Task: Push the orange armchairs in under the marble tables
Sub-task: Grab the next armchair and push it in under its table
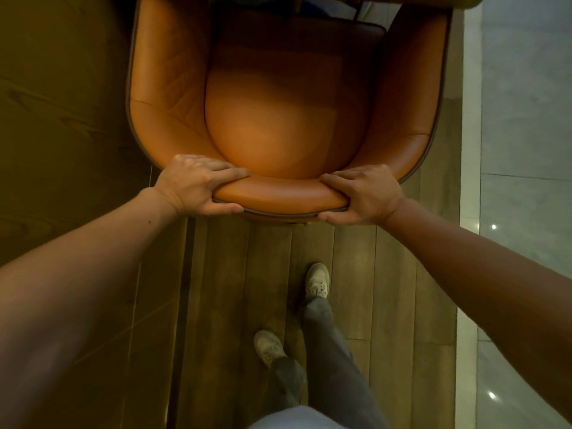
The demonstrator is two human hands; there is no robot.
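- The orange armchair [288, 125] stands directly ahead of the person on the wooden floor [247, 258], its back toward them and its open seat pointing away – the right way round for going under a table.
- The left hand [198, 184] grasps the chair's top rim [278, 193] near its left corner, fingers curled over the padded edge and thumb underneath.
- The right hand [362, 195] clamps the rim the same way near the right corner. Judging by this spacing, the two grips let the person steer the chair straight rather than letting it swing.
- Both arms reach out nearly straight, and the shoes [317, 281] are staggered one ahead of the other – a stance that suits leaning body weight into a push.
- The seat front runs under a dark edge at the top of the view; whether that is the marble table cannot be told.
- Pale tiles [526, 119] lie to the right, beside the chair.
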